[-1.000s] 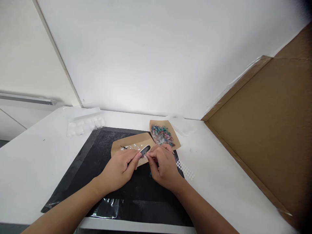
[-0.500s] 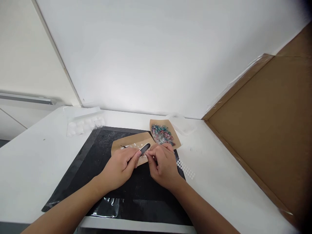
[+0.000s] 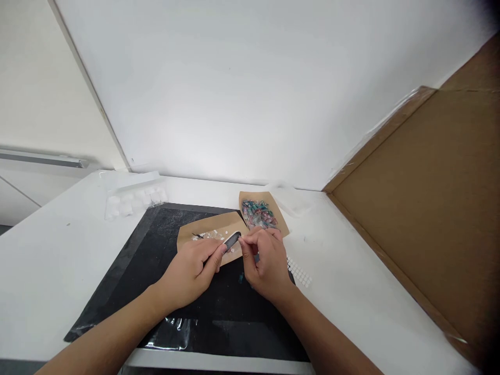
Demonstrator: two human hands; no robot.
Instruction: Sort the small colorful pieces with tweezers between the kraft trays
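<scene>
A slim black oval piece with a pale rim [image 3: 232, 241] is pinched at its near end between the thumb and fingers of my left hand [image 3: 201, 263]. My right hand [image 3: 265, 263] has its thumb and forefinger pressed together at the far end of that piece. Whatever those fingertips hold, if anything, is too small to make out. Beneath both hands lies a brown paper tray [image 3: 189, 230] with small white and clear bits [image 3: 211, 235] in it. A tiny teal piece [image 3: 240, 277] is on the black mat [image 3: 156, 271] beside my right hand.
Behind my right hand, a second brown paper tray [image 3: 283, 224] holds many small teal and pink packets [image 3: 258, 211]. White adhesive dots on a sheet [image 3: 300, 272] lie to the right. Clear plastic trays [image 3: 135, 200] stand back left, another [image 3: 292, 200] back right. Cardboard [image 3: 414, 208] walls the right side.
My right hand has shifted slightly right, its fingertips now at the tip of the black piece. That piece has turned a little, and the teal piece on the mat has come into view.
</scene>
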